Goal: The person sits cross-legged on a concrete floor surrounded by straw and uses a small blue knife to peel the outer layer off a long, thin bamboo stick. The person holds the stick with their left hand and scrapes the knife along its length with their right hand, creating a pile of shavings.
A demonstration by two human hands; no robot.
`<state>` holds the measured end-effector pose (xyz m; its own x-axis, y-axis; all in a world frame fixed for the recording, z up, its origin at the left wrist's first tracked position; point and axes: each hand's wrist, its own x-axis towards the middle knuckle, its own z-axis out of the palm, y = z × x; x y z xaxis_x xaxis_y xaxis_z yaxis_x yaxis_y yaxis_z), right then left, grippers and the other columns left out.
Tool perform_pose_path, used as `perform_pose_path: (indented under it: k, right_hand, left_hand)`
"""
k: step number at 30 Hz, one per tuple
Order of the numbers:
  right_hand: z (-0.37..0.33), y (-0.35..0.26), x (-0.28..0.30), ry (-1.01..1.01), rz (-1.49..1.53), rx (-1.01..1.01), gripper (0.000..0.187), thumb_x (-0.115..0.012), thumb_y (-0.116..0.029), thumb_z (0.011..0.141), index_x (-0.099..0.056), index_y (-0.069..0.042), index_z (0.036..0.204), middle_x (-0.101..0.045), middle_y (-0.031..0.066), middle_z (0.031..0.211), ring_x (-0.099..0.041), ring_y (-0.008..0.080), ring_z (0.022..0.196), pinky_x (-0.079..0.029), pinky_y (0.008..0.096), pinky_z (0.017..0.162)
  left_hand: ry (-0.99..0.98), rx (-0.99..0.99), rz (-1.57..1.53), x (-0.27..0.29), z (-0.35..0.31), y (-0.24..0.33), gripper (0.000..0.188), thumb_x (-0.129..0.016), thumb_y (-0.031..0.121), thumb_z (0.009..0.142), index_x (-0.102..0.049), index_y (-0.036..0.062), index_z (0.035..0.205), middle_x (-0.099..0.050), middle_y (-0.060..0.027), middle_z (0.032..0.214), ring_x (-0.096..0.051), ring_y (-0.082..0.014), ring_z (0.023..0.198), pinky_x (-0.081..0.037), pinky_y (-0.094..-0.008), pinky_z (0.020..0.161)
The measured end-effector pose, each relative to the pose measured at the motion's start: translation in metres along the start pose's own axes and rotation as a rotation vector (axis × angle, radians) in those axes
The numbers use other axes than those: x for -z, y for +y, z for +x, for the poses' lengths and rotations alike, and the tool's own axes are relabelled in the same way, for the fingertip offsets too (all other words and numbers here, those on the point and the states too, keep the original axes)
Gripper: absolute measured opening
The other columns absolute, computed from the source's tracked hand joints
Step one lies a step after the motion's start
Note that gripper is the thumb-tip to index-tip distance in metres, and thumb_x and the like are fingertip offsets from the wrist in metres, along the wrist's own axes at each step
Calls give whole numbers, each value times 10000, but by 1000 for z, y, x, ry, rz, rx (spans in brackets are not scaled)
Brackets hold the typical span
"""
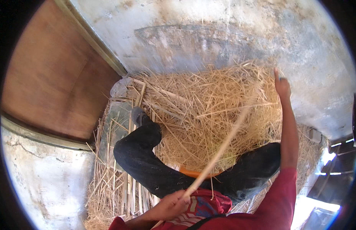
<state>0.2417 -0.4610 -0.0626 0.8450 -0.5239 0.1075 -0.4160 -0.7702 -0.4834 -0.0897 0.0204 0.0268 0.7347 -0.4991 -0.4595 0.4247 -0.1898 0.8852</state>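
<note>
one left grip point(173, 206), one right grip point(283, 88), one held stalk point(216, 158), two legs point(137, 151), one brown door point(57, 73)

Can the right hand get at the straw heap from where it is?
Probably yes: the right hand is stretched out by the straw heap, with nothing visible between them; the pale stalk in the left hand slants across farther left.

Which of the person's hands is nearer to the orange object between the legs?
Left. The left hand, gripping the pale stick, is below and left of the orange object; the right hand is farther off, up and right toward the wall.
</note>
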Motion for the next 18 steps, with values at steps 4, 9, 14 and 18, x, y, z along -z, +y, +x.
perform_pose_path:
  k: [4,9,14,18]
  right_hand:
    - [-81,-18,-24,-282,131,310,769,-398,-697,851,-660,23,908,-647,202,843,-606,321,812,-454,427,796]
    - [-187,-109,7,-453,203,643,609,-542,-623,818,-600,-28,701,-521,120,526,-562,256,496,-435,395,495]
    - [-228,-132,21,-473,56,929,668,-530,-740,725,-622,-80,680,-529,95,488,-594,303,490,-465,411,486]
    - [-206,-118,-2,-284,112,958,691,-537,-759,697,-601,-73,634,-523,100,471,-587,297,464,-457,402,455]
  left_hand:
    - [244,47,-159,20,35,-3,270,-370,209,1000,-480,36,1175,-458,30,552,-405,-37,428,-317,-182,404]
    - [209,-53,-48,25,86,37,339,-350,196,1006,-429,39,1296,-467,11,525,-380,-37,396,-297,-176,389]
    - [182,-100,-96,11,95,50,331,-365,224,1007,-470,22,1247,-427,30,493,-341,-31,371,-269,-185,369]
    - [168,-108,-71,8,94,48,304,-381,155,1001,-438,17,1266,-395,56,562,-349,-17,442,-285,-175,422]
